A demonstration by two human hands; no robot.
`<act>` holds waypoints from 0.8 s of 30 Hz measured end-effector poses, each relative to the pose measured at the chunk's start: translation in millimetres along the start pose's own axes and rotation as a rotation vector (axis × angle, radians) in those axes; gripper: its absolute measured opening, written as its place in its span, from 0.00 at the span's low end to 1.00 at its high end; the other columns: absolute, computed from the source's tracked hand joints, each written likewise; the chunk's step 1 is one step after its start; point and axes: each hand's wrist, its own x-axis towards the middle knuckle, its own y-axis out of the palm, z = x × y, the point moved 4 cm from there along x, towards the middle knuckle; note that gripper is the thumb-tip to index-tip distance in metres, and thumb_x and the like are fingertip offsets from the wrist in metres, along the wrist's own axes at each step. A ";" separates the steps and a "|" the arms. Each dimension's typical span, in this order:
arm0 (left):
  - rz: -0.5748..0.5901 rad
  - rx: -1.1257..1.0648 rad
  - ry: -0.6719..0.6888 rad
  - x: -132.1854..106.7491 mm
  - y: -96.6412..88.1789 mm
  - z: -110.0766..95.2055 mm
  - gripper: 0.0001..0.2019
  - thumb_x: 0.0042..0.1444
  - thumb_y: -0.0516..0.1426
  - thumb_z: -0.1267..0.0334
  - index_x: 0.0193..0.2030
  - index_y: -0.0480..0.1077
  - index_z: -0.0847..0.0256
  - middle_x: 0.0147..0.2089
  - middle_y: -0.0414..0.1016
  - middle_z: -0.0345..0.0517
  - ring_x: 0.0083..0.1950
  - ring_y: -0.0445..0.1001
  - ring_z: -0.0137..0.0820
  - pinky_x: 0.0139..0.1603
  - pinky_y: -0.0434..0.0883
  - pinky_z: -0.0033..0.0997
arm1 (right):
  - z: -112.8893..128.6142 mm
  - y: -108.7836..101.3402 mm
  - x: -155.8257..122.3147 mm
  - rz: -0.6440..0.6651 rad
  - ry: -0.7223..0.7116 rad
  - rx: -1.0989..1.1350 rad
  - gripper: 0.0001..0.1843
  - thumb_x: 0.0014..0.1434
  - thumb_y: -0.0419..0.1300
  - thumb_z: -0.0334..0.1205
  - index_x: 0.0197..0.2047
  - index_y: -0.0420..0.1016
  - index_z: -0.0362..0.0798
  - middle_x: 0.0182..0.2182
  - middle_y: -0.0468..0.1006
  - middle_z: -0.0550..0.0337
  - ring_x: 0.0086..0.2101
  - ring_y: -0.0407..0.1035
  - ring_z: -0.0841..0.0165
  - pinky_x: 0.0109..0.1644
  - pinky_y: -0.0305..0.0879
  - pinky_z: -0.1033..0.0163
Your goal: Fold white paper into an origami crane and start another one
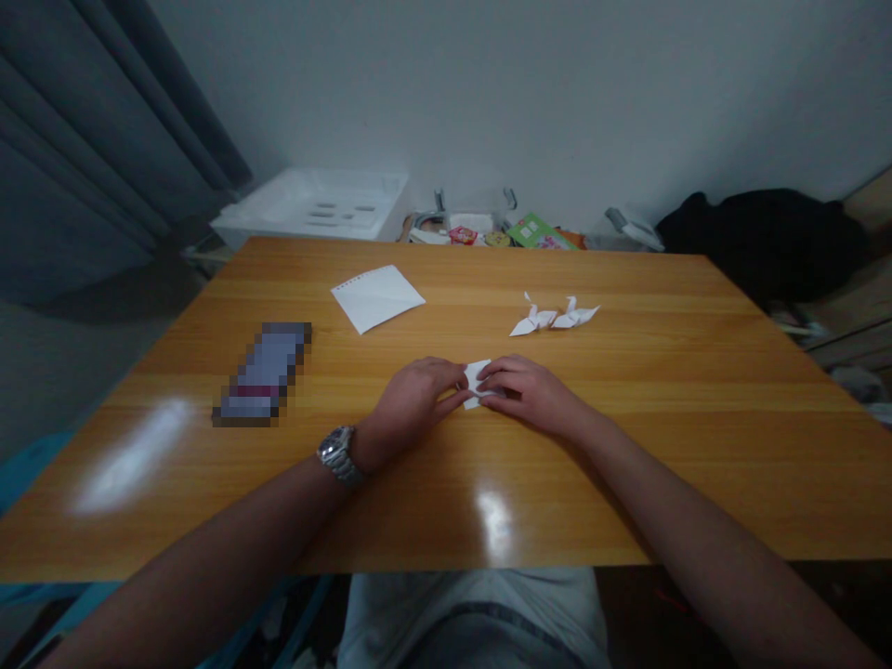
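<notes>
A small folded piece of white paper [477, 381] lies on the wooden table [627, 446] between my two hands. My left hand [411, 404], with a metal watch [340, 455] on its wrist, pinches the paper's left edge with closed fingers. My right hand [530, 392] presses down on the paper's right side, fingers together. Two finished white paper cranes [553, 317] sit further back on the table, to the right of my hands and apart from them.
A loose white sheet [377, 296] torn from a pad lies at the back left of centre. A blurred-out flat rectangle [264, 372] lies to the left. Behind the table are a white plastic box [317, 204], cluttered packets [502, 232] and a dark bundle [759, 232].
</notes>
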 end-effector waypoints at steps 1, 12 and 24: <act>-0.003 -0.002 -0.008 0.4 0.3 0.0 0.13 0.68 0.56 0.54 0.48 0.77 0.60 0.50 0.80 0.50 0.49 0.77 0.39 0.52 0.73 0.40 | 0.7 -0.4 0.2 -0.001 0.004 0.001 0.06 0.66 0.63 0.40 0.42 0.82 0.49 0.44 0.81 0.52 0.46 0.74 0.61 0.53 0.70 0.53; -0.082 -0.009 -0.080 5.8 9.1 4.6 0.09 0.67 0.56 0.61 0.37 0.74 0.61 0.50 0.77 0.49 0.49 0.73 0.38 0.53 0.71 0.42 | -1.6 -3.1 -1.8 -0.016 0.127 -0.009 0.07 0.66 0.62 0.39 0.46 0.79 0.51 0.44 0.83 0.54 0.45 0.76 0.62 0.51 0.70 0.55; -0.089 0.044 -0.070 4.9 9.4 2.9 0.12 0.69 0.54 0.58 0.48 0.78 0.56 0.51 0.76 0.48 0.48 0.73 0.37 0.49 0.72 0.39 | -3.1 -2.8 -1.7 -0.054 0.072 -0.083 0.08 0.67 0.60 0.38 0.45 0.82 0.51 0.46 0.84 0.53 0.47 0.77 0.61 0.53 0.73 0.52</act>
